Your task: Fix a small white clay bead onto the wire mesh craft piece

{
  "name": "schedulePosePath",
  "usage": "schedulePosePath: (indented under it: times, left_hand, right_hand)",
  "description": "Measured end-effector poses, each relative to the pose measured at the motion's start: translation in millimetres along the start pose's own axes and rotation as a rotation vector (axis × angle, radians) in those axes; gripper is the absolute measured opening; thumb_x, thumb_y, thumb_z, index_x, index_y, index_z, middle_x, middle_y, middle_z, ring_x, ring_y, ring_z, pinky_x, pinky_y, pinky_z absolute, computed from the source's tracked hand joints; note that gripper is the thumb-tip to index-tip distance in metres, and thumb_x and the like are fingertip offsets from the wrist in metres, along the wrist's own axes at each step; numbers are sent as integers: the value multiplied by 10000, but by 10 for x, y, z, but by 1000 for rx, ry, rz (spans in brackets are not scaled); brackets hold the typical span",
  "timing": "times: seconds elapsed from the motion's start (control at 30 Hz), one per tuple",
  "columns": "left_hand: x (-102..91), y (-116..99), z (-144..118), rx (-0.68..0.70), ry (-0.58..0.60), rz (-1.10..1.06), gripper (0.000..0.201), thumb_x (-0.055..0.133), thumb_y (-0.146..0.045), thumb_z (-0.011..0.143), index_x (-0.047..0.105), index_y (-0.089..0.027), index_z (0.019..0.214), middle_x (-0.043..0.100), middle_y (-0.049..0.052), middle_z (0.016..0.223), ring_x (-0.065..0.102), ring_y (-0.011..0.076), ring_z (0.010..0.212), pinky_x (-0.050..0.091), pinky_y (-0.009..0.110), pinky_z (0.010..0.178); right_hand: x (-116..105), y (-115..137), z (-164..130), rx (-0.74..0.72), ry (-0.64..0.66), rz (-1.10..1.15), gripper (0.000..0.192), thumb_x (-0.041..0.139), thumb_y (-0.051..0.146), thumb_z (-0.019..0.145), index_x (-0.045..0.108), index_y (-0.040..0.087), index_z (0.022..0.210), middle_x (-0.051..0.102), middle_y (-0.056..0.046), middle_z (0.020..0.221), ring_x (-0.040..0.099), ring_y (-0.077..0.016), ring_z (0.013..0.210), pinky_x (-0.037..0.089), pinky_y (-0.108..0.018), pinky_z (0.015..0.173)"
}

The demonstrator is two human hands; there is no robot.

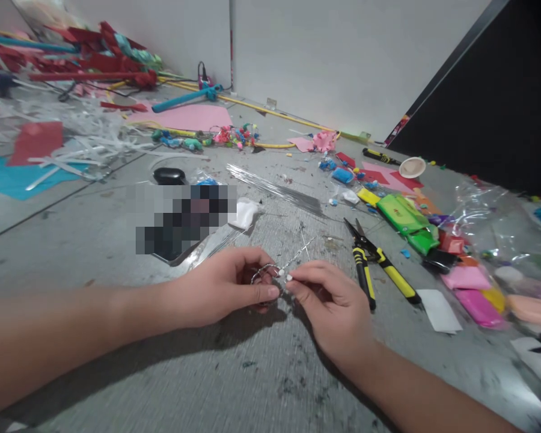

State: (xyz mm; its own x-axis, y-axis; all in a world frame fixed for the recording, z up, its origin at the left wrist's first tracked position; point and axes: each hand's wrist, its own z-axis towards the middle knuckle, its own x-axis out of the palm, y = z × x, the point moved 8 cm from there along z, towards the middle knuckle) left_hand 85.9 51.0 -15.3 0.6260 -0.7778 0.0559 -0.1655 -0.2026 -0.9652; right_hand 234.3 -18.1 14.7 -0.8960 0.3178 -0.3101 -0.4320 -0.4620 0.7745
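- Left hand (pixel 228 287) curled nearly closed, thumb and fingers pinching a looped end of thin wire (pixel 283 268).
- Right hand (pixel 327 299) likewise pinched on the wire, twisted tail pointing toward 1 o'clock.
- Yellow-handled cutters (pixel 373 264) at 3 o'clock on the grey counter (pixel 117 252).
- Paper scraps, clay packets scattered beyond; white wall (pixel 342 54) at 12 o'clock.

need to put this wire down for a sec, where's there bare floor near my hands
Bare floor lies just in front of both hands, between the forearms. Another bare patch sits left of the left hand, bordered by the paper strips. Right of the right hand it is crowded: cutters, then clay packets. The wire is pinched between both hands.
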Motion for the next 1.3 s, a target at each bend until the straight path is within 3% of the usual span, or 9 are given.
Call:
schedulePosePath:
  times: [0.4,0.7,0.87,1.0,1.3]
  left_hand:
    - [8,32,-1,3,4,11,245,838,-326,885,653,-167,908,663,-30,761,615,112,716,497,244,658]
    - [-3,1,1,34,-4,84,210,752,-366,958,733,-159,990,654,-28,749,591,112,687,461,239,633]
    - [23,-56,-3,74,9,141,198,691,-347,985,708,-165,910,598,-41,719,555,101,669,434,220,613]
    - [28,-70,-6,85,26,192,271,700,-377,981,667,-168,812,568,-43,680,523,98,642,414,217,595]
    - [-1,-81,-28,81,64,185,281,683,-407,1005,652,-171,856,580,-30,710,537,103,653,417,212,575]
  right_hand:
    - [28,-37,6,41,9,19,167,777,102,928,861,235,987,835,-41,960,798,-159,854,675,-280,771]
    - [45,-68,4,108,2,64,163,755,122,930,865,232,981,829,-34,943,781,-146,811,637,-250,675]
    - [52,-77,12,126,21,70,109,778,139,915,838,230,918,820,-26,884,770,-156,810,624,-269,684]
    - [79,-137,12,194,55,118,69,781,175,902,815,228,875,809,-22,849,760,-158,776,608,-255,631]
    - [136,-264,-8,316,118,230,14,791,234,891,798,223,884,791,-14,848,744,-150,755,615,-264,653]
